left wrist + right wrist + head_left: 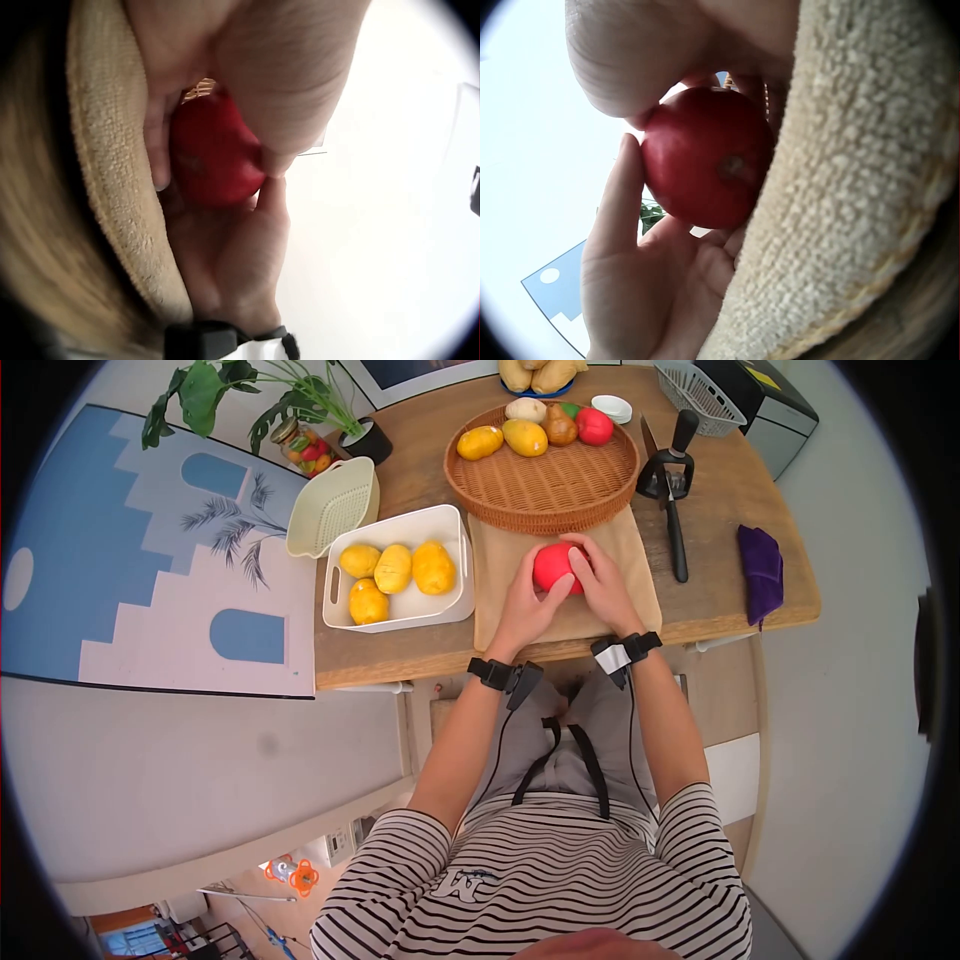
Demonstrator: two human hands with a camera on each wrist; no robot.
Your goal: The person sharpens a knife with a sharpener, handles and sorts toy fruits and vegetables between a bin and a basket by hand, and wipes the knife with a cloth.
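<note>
Both hands cup a red apple over the tan cloth near the table's front edge. My left hand curls round its left side, with the thumb on the near face. From the other side my right hand holds it, its fingers over the far top. In the left wrist view the apple sits between the left thumb and the right hand. A small brownish dimple marks the apple in the right wrist view, low over the cloth.
A round wicker tray with several fruits stands behind the cloth. Left of it, a white basket holds several yellow fruits, beside a pale green colander. At right are a knife with a black handle, a black-handled tool and a purple cloth.
</note>
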